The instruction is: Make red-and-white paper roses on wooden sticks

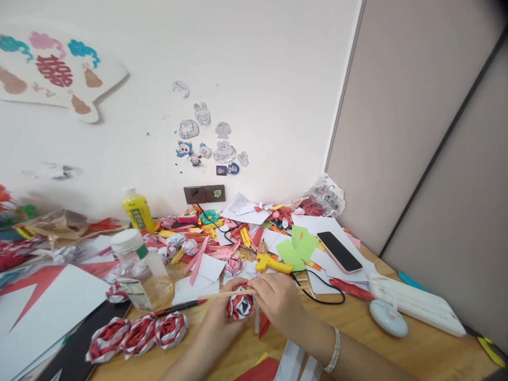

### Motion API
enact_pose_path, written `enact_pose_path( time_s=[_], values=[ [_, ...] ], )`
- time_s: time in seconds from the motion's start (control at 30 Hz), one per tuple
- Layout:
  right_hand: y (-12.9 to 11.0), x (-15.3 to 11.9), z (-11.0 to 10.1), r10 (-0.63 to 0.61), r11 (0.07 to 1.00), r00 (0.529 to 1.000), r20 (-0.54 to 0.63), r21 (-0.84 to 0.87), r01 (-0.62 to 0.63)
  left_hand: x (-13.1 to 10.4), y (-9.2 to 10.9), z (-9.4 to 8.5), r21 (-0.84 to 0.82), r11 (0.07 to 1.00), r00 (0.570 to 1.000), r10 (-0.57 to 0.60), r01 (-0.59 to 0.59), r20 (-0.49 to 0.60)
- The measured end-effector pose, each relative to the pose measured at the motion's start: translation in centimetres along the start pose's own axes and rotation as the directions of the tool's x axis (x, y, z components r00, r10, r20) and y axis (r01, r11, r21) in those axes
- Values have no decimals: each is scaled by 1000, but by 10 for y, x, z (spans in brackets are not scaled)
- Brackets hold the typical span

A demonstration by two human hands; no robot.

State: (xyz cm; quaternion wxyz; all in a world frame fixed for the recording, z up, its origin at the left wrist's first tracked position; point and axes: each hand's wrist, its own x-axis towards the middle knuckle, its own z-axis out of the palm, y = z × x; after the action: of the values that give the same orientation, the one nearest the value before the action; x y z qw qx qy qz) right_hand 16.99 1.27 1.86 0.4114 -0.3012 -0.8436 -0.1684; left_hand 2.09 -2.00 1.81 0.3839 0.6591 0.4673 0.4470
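Observation:
A red-and-white paper rose [240, 306] sits in the curled fingers of my left hand [222, 320], above the front of the table. My right hand [280, 299] is closed on a thin wooden stick [226, 294] that crosses the top of the rose. Its fingertips are close to the flower's edge, and I cannot tell if they also touch the paper. To the left, three more red-and-white paper roses [138, 334] lie in a row. Just beyond my hands rests a yellow hot glue gun [272, 263].
A clear jar with a white lid [137, 270] and a yellow bottle [138, 210] stand at left. Paper strips and green paper pieces [297, 248] cover the back. A phone [339, 252], a mouse [389, 317] and a white keyboard [416, 304] lie at right. The glue gun's black cord [331, 299] loops nearby.

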Motion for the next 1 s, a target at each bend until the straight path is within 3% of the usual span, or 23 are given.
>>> enact_pose_path(
  time_s=[0.27,0.4,0.5,0.63,0.7,0.77,0.87,0.93,1.0],
  values=[
    [0,-3,5,-52,997,998,37,-63,54,0,-4,-1,-1,999,999,-38,38,11],
    [4,5,-5,99,988,986,133,106,-113,-1,-5,-1,20,1000,998,1,0,-58],
    [22,10,-11,306,938,941,143,123,-324,-1,-6,-1,34,999,991,-32,37,-130],
    [62,7,-4,540,840,812,223,-205,-503,-1,-8,-2,21,995,978,-94,99,-185],
    [76,3,1,594,797,763,255,-313,-516,0,-8,-3,3,993,974,-115,118,-193],
    [82,0,4,582,805,769,264,-319,-500,1,-7,-4,-19,993,972,-119,117,-203],
    [79,-3,4,441,897,820,365,-200,-394,4,-6,-9,-24,995,980,-104,101,-172],
    [74,-7,6,372,927,808,457,-143,-346,6,-7,-11,-12,996,983,-89,89,-160],
    [70,-11,13,394,918,773,497,-174,-356,7,-9,-13,-2,997,980,-77,78,-185]
  ],
)
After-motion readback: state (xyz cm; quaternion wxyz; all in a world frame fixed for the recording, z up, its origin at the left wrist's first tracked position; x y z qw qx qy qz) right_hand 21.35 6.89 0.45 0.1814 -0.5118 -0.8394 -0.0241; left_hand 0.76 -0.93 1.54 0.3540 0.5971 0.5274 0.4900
